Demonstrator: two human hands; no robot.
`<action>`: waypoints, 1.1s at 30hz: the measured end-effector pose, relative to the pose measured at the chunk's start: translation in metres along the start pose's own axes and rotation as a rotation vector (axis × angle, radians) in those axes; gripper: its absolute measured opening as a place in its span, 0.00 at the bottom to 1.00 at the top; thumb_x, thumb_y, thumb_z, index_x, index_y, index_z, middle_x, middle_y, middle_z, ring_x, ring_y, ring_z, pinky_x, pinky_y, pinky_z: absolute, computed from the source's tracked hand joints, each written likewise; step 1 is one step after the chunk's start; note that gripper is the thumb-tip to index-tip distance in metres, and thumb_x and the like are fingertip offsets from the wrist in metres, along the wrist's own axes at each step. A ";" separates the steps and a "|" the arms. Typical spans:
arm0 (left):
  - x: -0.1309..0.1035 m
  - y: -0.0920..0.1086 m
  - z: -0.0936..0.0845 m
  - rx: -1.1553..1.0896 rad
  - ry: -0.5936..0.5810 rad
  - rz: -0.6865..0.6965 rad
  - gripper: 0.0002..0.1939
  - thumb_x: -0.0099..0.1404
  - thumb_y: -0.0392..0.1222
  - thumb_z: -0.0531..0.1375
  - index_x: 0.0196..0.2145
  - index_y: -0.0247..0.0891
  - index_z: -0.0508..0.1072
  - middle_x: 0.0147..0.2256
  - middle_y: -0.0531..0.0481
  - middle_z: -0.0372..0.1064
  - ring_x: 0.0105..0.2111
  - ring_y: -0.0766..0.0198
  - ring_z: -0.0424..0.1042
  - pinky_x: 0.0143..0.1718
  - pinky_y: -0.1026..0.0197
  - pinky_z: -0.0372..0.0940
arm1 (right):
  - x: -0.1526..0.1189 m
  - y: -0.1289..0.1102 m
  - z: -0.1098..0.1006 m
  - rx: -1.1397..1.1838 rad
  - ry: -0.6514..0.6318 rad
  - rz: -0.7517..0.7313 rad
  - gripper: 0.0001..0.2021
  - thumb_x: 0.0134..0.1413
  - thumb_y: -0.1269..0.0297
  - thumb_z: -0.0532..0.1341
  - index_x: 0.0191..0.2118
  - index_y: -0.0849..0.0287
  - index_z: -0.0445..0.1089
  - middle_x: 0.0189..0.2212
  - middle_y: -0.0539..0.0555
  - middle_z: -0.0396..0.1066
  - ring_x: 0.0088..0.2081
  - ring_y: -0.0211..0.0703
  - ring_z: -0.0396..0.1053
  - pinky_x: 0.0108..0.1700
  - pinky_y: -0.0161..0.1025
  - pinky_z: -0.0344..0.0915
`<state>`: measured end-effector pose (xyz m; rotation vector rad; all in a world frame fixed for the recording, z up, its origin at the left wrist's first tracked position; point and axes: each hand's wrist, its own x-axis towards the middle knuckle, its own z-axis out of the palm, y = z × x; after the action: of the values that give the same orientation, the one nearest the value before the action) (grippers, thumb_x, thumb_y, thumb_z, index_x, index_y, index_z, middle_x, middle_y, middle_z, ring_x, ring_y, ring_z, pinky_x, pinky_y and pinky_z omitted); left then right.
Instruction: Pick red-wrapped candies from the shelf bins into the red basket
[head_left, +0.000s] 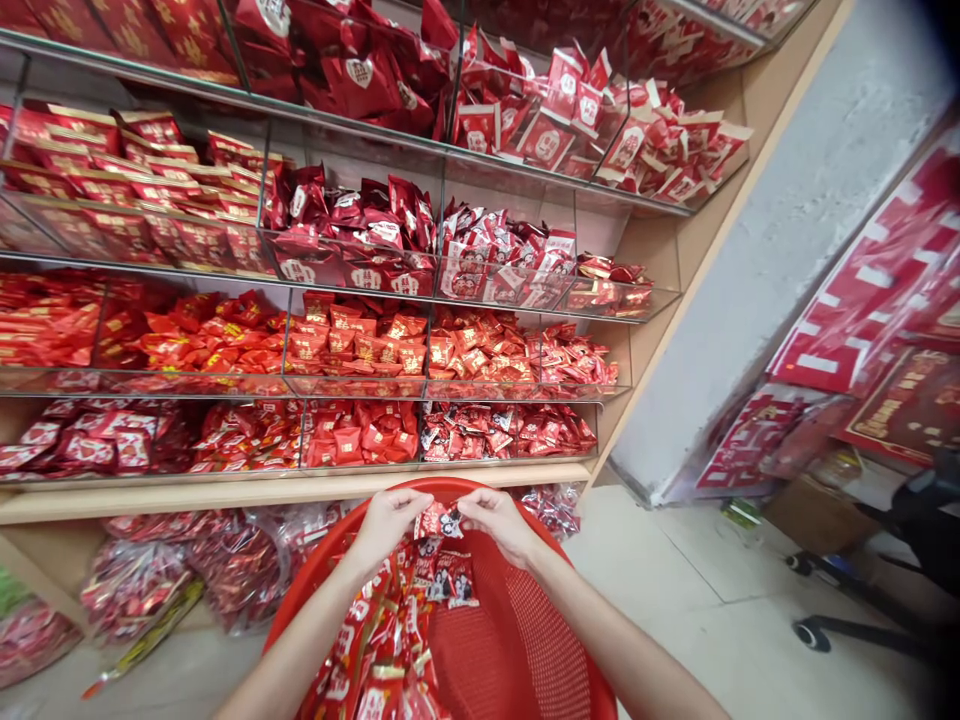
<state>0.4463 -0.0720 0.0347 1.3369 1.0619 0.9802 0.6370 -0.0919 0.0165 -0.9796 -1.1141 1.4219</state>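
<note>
Between my two hands is a small red-and-white candy packet with dark figures printed on it. My left hand pinches its left end, and my right hand pinches its right end. Both hands are over a round red plastic basket. Several similar packets lie in the basket just below my hands. Longer red-and-gold wrapped sweets fill its left side. The red mesh of the basket shows on the right.
Ahead stands a wooden shelf unit with clear-fronted compartments of red packets. Bulging plastic bags lie beneath it on the left. On the right are a grey wall, a cardboard box and a black wheeled chair base on the tiled floor.
</note>
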 end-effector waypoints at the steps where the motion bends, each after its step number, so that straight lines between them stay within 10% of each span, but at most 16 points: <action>1: 0.001 -0.001 0.001 0.002 0.010 0.007 0.17 0.50 0.53 0.63 0.28 0.34 0.77 0.25 0.51 0.74 0.22 0.70 0.65 0.27 0.67 0.60 | 0.001 0.001 0.000 0.000 0.007 -0.007 0.13 0.39 0.57 0.69 0.26 0.62 0.73 0.27 0.51 0.73 0.28 0.33 0.67 0.35 0.34 0.63; 9: 0.005 -0.005 0.004 0.117 0.023 0.068 0.19 0.51 0.55 0.60 0.26 0.34 0.77 0.21 0.53 0.71 0.20 0.70 0.62 0.23 0.67 0.57 | -0.001 -0.001 -0.008 0.010 -0.037 0.092 0.15 0.37 0.56 0.70 0.32 0.60 0.73 0.29 0.50 0.73 0.31 0.35 0.69 0.37 0.35 0.65; 16: 0.008 -0.010 0.013 0.331 -0.113 0.144 0.19 0.52 0.54 0.58 0.27 0.35 0.76 0.26 0.50 0.75 0.26 0.64 0.69 0.31 0.64 0.63 | -0.008 0.017 -0.019 -0.452 -0.135 0.172 0.13 0.45 0.59 0.65 0.36 0.62 0.70 0.27 0.50 0.71 0.28 0.35 0.67 0.32 0.33 0.64; 21: 0.031 -0.019 -0.029 0.615 0.178 0.191 0.21 0.59 0.53 0.51 0.37 0.36 0.75 0.37 0.44 0.76 0.37 0.58 0.73 0.42 0.59 0.64 | -0.007 0.030 -0.041 -1.200 0.049 0.149 0.07 0.50 0.67 0.61 0.37 0.60 0.70 0.29 0.52 0.73 0.32 0.40 0.70 0.33 0.34 0.60; 28: 0.030 -0.028 -0.067 0.962 0.390 0.069 0.20 0.61 0.47 0.47 0.41 0.38 0.74 0.43 0.41 0.74 0.43 0.54 0.72 0.42 0.58 0.64 | 0.010 0.025 -0.019 -1.383 0.046 0.049 0.11 0.57 0.70 0.52 0.42 0.58 0.68 0.44 0.58 0.71 0.46 0.47 0.67 0.45 0.40 0.58; 33: 0.028 -0.030 -0.082 0.662 0.447 0.038 0.26 0.60 0.54 0.48 0.44 0.35 0.73 0.45 0.42 0.73 0.46 0.55 0.71 0.49 0.58 0.62 | 0.008 0.023 -0.007 -1.389 0.040 0.027 0.16 0.55 0.63 0.56 0.51 0.56 0.64 0.50 0.58 0.67 0.51 0.47 0.64 0.48 0.39 0.59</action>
<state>0.3731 -0.0244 0.0076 1.7060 1.8159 1.0232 0.6373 -0.0838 -0.0072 -1.9123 -2.0857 0.4538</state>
